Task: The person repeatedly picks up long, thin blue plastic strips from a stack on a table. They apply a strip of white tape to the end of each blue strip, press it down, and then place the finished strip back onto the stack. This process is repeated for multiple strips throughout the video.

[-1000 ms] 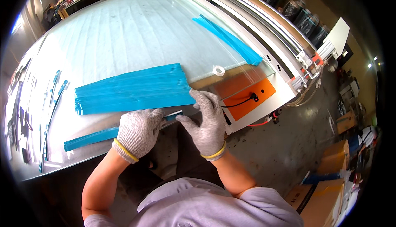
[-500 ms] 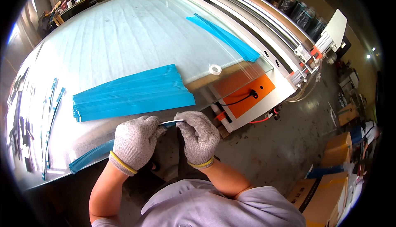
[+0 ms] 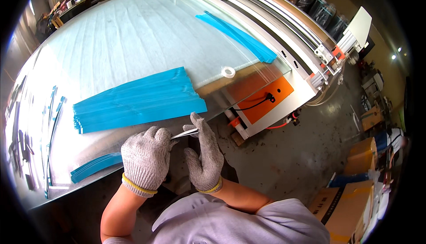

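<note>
My left hand (image 3: 145, 159), in a grey knitted glove with a yellow cuff, is closed around a thin strip. The strip's pale end (image 3: 184, 133) sticks out to the right. My right hand (image 3: 204, 157), gloved alike, stands just right of it with fingers stretched up and thumb apart. The pale end reaches its fingers; whether it touches them I cannot tell. Left of my left hand, a curved bundle of blue strips (image 3: 95, 166) lies along the table's near edge; my glove hides its right end. Beyond both hands lies a wide stack of blue strips (image 3: 140, 100).
The glass-topped table (image 3: 120, 35) carries a white tape roll (image 3: 228, 72) and more blue strips (image 3: 239, 37). Dark narrow strips (image 3: 20, 142) lie at left. A white machine rail with an orange panel (image 3: 275, 95) flanks the right side. Cardboard boxes (image 3: 346, 208) stand on the floor.
My right hand has let go of the strip's end, its fingers going from a pinch to stretched out. The left hand keeps its grip and has shifted slightly downward.
</note>
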